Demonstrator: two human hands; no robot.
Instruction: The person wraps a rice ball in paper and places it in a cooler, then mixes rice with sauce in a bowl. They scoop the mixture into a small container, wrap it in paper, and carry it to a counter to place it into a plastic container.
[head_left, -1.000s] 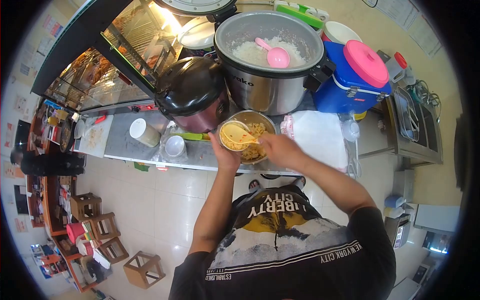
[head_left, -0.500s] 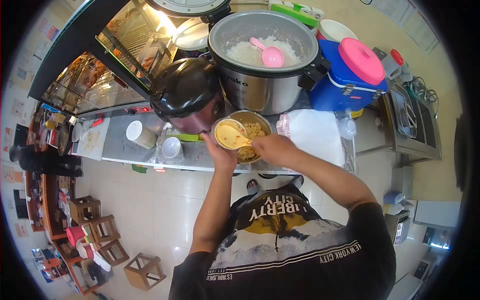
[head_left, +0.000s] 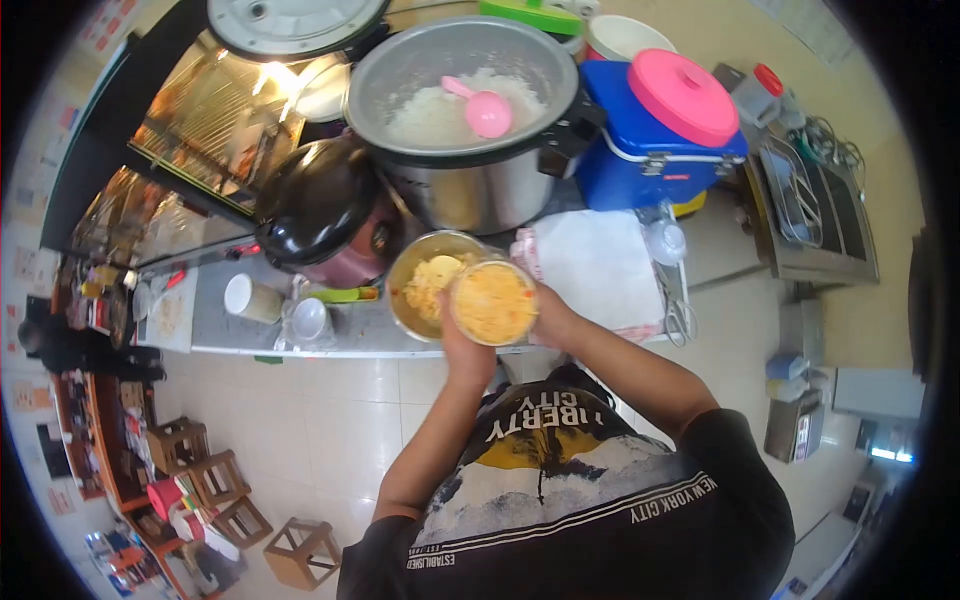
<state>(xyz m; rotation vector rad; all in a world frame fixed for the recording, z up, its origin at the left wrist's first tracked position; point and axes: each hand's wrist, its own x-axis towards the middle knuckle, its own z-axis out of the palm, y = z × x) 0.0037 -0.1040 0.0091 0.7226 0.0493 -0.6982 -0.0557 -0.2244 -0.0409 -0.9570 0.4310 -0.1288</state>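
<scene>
A round cup filled with yellow shredded food (head_left: 494, 303) is held over the near edge of the counter. On its left side, my left hand (head_left: 466, 345) is wrapped round it. My right hand (head_left: 552, 318) holds the cup's right side, with its fingers partly hidden behind the cup. Just left of the cup stands a metal bowl (head_left: 398, 283) of yellowish food, with a pale yellow scoop (head_left: 441, 266) lying in it. Behind the bowl is a big cooker of white rice (head_left: 425, 113), with a pink scoop (head_left: 488, 113) on the rice.
A dark closed cooker (head_left: 318, 205) stands left of the rice. To the right are a blue cooler (head_left: 650, 180) with a pink lid and a white cloth (head_left: 595, 270). A white jar (head_left: 252, 299) and clear cups (head_left: 312, 320) stand left. Another person (head_left: 85, 335) is far left.
My right hand has let go of the yellow scoop, now in the bowl, and has taken the cup's right side. The cup has moved right and nearer my body. The view has shifted.
</scene>
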